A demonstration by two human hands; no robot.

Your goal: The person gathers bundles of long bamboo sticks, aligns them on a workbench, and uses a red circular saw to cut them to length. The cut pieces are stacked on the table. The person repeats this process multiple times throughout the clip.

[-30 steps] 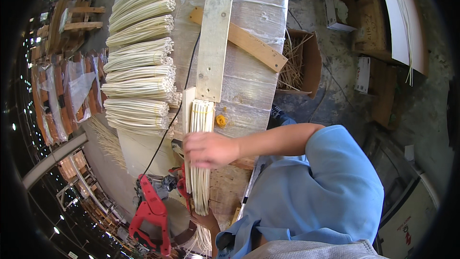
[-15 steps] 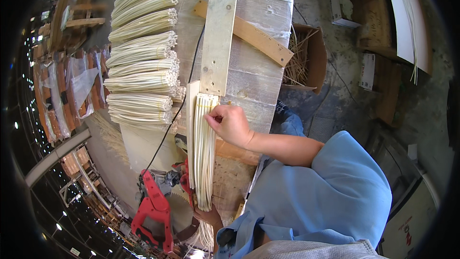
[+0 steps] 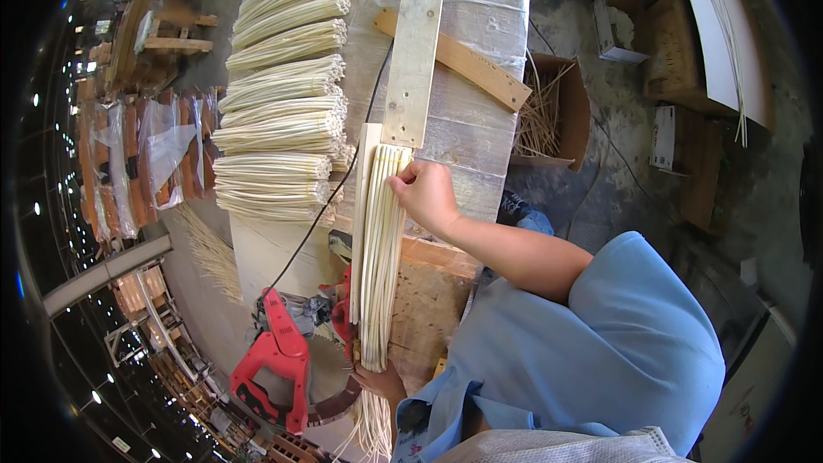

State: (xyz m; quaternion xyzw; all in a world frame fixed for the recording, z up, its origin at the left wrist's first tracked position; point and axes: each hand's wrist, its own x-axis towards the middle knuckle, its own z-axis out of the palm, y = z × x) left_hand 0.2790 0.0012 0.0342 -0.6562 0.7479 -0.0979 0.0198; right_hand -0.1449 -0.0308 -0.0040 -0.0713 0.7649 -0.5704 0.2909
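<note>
A long bundle of thin pale reed sticks (image 3: 381, 266) lies along a narrow wooden strip, its far end close to a flat board (image 3: 413, 56). My right hand (image 3: 429, 195) is closed at the bundle's right side near that end, thumb and fingertips pinched against the sticks. Whatever is in the pinch is too small to make out. At the near end, my left hand (image 3: 381, 381) wraps round the sticks, its fingers partly hidden. Loose stick ends (image 3: 373, 429) hang beyond it. Close to the left hand stands a red mitre saw (image 3: 279, 360) with a round blade.
Several finished-looking reed bundles (image 3: 283, 133) lie stacked on the left of the plastic-covered table (image 3: 463, 60). A brown slat (image 3: 476, 70) crosses under the board. A black cord (image 3: 343, 180) runs to the saw. A carton of stick offcuts (image 3: 576, 120) stands beyond the table's right edge.
The whole view has shifted, so the table and bundles sit further right in it. Both hands keep nearly the same places on the bundle.
</note>
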